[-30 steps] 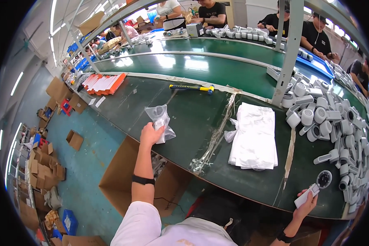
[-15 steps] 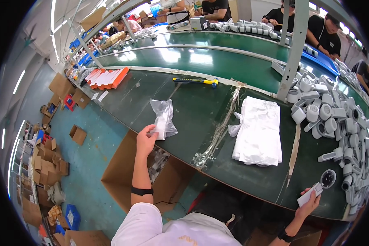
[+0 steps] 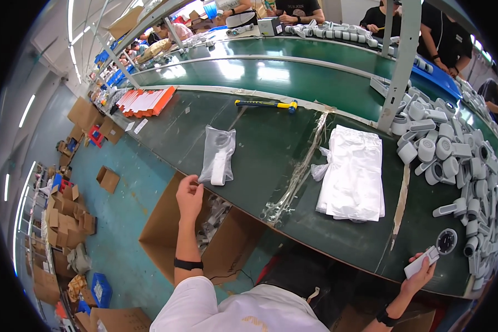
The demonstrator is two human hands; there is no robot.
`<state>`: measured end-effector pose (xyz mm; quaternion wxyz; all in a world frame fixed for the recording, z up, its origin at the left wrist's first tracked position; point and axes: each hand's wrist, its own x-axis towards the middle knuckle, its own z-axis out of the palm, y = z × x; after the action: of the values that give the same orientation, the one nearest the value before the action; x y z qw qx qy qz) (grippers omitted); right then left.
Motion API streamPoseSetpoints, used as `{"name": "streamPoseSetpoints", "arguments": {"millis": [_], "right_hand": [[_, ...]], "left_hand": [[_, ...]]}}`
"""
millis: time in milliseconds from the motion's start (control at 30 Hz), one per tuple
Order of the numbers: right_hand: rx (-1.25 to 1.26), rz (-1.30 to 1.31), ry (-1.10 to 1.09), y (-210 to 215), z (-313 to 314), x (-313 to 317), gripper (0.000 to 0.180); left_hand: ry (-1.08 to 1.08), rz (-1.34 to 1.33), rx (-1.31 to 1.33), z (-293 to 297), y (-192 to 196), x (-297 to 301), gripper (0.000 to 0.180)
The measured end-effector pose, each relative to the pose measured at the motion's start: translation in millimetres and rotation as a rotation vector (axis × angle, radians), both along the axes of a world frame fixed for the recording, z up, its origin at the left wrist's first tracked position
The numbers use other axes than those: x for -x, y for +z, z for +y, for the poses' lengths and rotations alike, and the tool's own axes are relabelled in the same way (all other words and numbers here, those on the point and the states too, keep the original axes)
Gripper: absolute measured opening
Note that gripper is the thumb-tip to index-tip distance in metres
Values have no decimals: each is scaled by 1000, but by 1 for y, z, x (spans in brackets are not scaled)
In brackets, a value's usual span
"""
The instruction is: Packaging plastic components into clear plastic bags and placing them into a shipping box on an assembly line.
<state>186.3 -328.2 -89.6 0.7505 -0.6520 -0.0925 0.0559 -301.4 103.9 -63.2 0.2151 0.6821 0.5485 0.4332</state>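
Note:
A clear plastic bag (image 3: 219,145) lies flat on the dark green bench, with a white handled device (image 3: 218,169) inside it. Just off the bag's near left corner is my left hand (image 3: 190,198), empty, its fingers loosely bent and apart. At the bench's right front edge, my right hand (image 3: 418,276) grips the white handle of what looks like a handheld fan (image 3: 446,240), whose round head has a dark face. Between my hands lies a stack of white plastic bags (image 3: 351,174).
Several grey-white devices (image 3: 451,149) are heaped at the right, around a metal post (image 3: 398,83). A yellow-and-black hammer (image 3: 266,104) and orange-and-white cartons (image 3: 146,100) lie toward the back. Below the left edge stands an open cardboard box (image 3: 166,238). Other people work across the green belt (image 3: 260,72).
My left hand has let go of the bagged device and drawn back toward me. The bag now lies flatter. My right hand keeps its hold on the fan.

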Motion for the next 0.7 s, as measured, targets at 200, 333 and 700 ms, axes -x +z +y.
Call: {"name": "streamPoseSetpoints", "arguments": {"millis": [200, 333, 700], "right_hand": [[-11, 2, -9, -1, 0, -1, 32], [-21, 1, -3, -1, 0, 0, 32], [-18, -2, 6, -1, -1, -1, 32]], "left_hand": [[-27, -170, 24, 17, -5, -14, 55], [-32, -123, 114, 28, -13, -8, 36], [104, -124, -138, 2, -23, -15, 23]]}}
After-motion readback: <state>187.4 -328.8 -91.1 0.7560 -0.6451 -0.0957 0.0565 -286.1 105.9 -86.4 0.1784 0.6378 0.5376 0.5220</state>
